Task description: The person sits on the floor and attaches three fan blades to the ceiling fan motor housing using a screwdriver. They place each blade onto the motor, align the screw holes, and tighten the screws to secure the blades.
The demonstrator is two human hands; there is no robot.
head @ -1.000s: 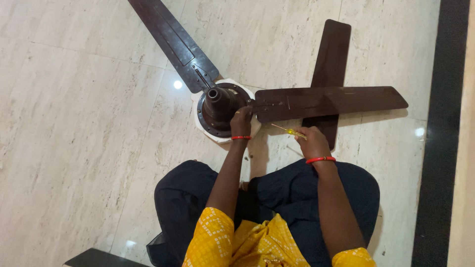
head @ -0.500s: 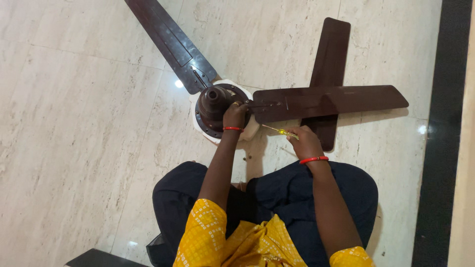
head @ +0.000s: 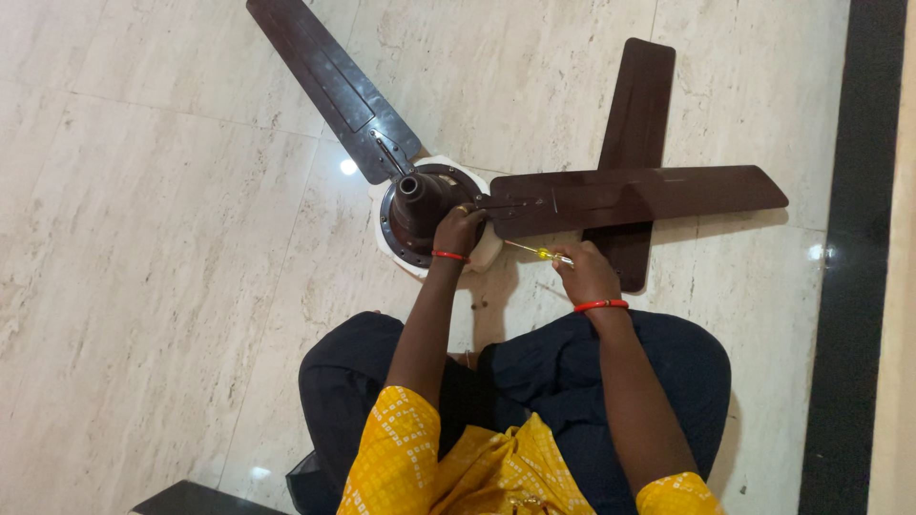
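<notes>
Around the glossy dark-brown metal fan motor, the fan blades show smooth, semi-gloss brown paint, the screwdriver has a translucent yellow plastic handle, and the floor beneath is polished, reflective cream marble.

dark brown ceiling fan lies on the pale floor, one blade across a loose blade; yellow-handled screwdriver beside its hub.

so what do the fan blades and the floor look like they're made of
Fan blades: dark brown, glossy, probably painted sheet metal; they look thin and rigid, with sheen along the flat faces, though coated wood or plastic cannot be ruled out. Floor: polished cream stone, likely marble, with veined streaks and mirrored light spots.
</notes>
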